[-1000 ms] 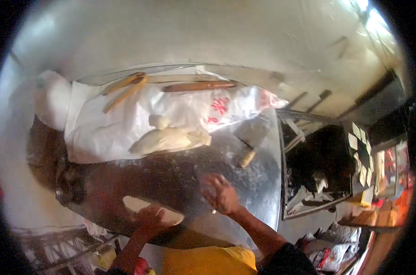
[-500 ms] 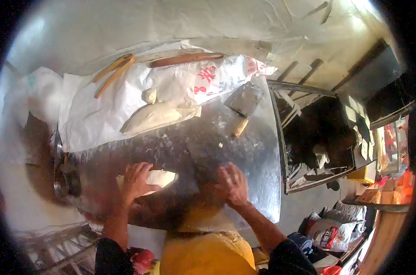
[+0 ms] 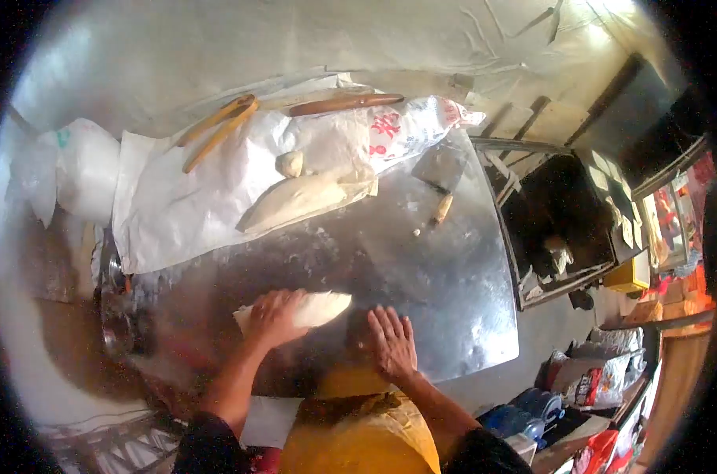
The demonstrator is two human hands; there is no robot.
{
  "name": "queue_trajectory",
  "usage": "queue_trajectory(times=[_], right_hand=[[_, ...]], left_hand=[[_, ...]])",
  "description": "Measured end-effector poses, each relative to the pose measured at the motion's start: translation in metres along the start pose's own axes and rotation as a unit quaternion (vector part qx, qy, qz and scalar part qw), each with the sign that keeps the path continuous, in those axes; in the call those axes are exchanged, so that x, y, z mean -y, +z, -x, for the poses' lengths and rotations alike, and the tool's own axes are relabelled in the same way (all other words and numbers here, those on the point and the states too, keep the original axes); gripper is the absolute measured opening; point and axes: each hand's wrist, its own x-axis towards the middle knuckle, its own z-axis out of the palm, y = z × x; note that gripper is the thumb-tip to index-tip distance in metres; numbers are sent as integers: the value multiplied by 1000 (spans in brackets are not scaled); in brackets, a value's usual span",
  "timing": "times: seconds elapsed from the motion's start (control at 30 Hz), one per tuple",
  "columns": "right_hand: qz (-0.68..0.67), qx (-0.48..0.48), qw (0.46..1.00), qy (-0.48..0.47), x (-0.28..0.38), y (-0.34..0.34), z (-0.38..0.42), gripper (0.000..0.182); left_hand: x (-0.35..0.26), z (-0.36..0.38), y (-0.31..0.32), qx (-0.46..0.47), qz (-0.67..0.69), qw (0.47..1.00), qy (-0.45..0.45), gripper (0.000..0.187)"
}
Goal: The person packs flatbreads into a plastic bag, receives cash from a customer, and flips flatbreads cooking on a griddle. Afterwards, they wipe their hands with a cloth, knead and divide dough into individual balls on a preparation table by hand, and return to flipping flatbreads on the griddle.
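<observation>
A pale elongated piece of dough (image 3: 325, 307) rests on the metal tabletop (image 3: 461, 292) near its front edge. My left hand (image 3: 276, 317) grips it from above with fingers curled over it, hiding its middle. To the right of the dough, my right hand (image 3: 392, 344) lies palm down at the tabletop, fingers stretched out and holding nothing. Farther back, a larger strip of dough (image 3: 299, 201) and a small dough lump (image 3: 290, 164) sit on a white sack. A dough scraper (image 3: 441, 168) with a wooden handle lies at the back right.
The white sack (image 3: 189, 189) spreads along the back of the table. Wooden tongs (image 3: 226, 126) and a brown wooden stick (image 3: 347, 103) lie on top of it. A dark metal-framed unit (image 3: 552, 221) adjoins the right side. Filled bags (image 3: 599, 375) and blue bottles (image 3: 524, 415) stand below right.
The view has shifted, so the table contents appear farther right. My left hand stays on the dough. My right hand now lies flatter and nearer the front edge, its fingers straighter.
</observation>
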Motion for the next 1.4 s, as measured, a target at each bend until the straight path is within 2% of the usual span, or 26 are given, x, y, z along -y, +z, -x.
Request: queue_trajectory(times=[0.07, 0.1, 0.13, 0.23, 0.27, 0.33, 0.37, 0.4, 0.43, 0.47, 0.5, 0.53, 0.67, 0.73, 0.83, 0.9, 1.0, 1.03, 1.1, 1.13, 1.2, 1.23, 1.3, 1.33, 1.37, 1.4], right_hand=[[-64, -16, 998, 22, 25, -2, 36, 67], [-130, -34, 990, 41, 32, -3, 48, 68], [-123, -35, 991, 47, 35, -3, 55, 68], [-154, -71, 972, 161, 48, -13, 69, 68], [-146, -75, 972, 170, 52, -25, 59, 68], [-166, -138, 972, 89, 65, -45, 31, 61], [-175, -187, 966, 28, 70, -47, 7, 62], [-155, -150, 976, 4, 79, -52, -20, 65], [-406, -37, 910, 78, 100, -87, -48, 66], [-289, -106, 951, -19, 107, -58, -67, 66], [-281, -174, 937, -115, 112, -55, -96, 69], [-250, -216, 938, -104, 120, -31, -109, 66], [-244, -2, 970, -15, 139, -27, -87, 70], [-176, -121, 974, -79, 151, 9, -40, 74], [-132, -153, 978, -50, 161, 4, -21, 77], [-168, 7, 986, 23, 157, -3, -47, 79], [-150, -94, 984, 34, 132, -2, -98, 84], [-168, -19, 984, 49, 120, -20, -119, 85], [-181, 58, 980, 50, 103, -18, -154, 86], [-215, 103, 970, 51, 95, -54, -165, 88], [-187, 49, 979, 59, 89, -35, -179, 88], [-185, 47, 980, 55, 83, -23, -174, 88], [-128, -102, 986, -22, 71, 8, -155, 87], [-124, -102, 987, -19, 63, 16, -136, 87], [-83, -122, 988, -41, 62, 21, -110, 79], [-45, -138, 987, -66, 69, 24, -85, 71]], left_hand=[[10, -11, -1, 66, 72, 995, -34, 54], [10, -15, -2, 127, 52, 990, -27, 75], [3, -12, 3, 127, 58, 990, -19, 75], [-30, 33, 45, -129, -147, 980, 45, 53], [-37, 50, 54, -134, -109, 983, 65, 56], [-40, 62, 45, -31, -153, 983, 95, 62], [-34, 59, 36, -11, -28, 998, 60, 65], [-31, 50, 24, 14, 105, 994, 36, 69], [-37, 35, -21, -26, 35, 991, 124, 68], [-25, 21, -3, 30, 284, 955, -85, 67], [-13, 22, 14, -49, 233, 971, 12, 57], [0, 19, 25, -55, 184, 981, 35, 56], [5, 40, 53, -27, 36, 997, 62, 55], [6, 60, 59, -30, 13, 997, 66, 54], [6, 60, 54, -21, 13, 997, 72, 52], [9, 52, 55, -12, 14, 997, 73, 51], [20, 27, 57, -3, 27, 997, 74, 50], [27, 16, 59, 1, 29, 997, 73, 50], [65, -6, 104, -3, 42, 997, 63, 49], [118, -22, 169, -20, 70, 996, 58, 49], [215, -43, 283, -70, 89, 993, 36, 48], [158, -52, 194, 10, 156, 984, 90, 46], [86, -40, 95, -7, 9, 991, 132, 54], [50, -35, 46, -20, -63, 986, 152, 58], [31, -22, 8, -4, -19, 985, 174, 70], [42, 0, 18, 2, -19, 985, 171, 70]])
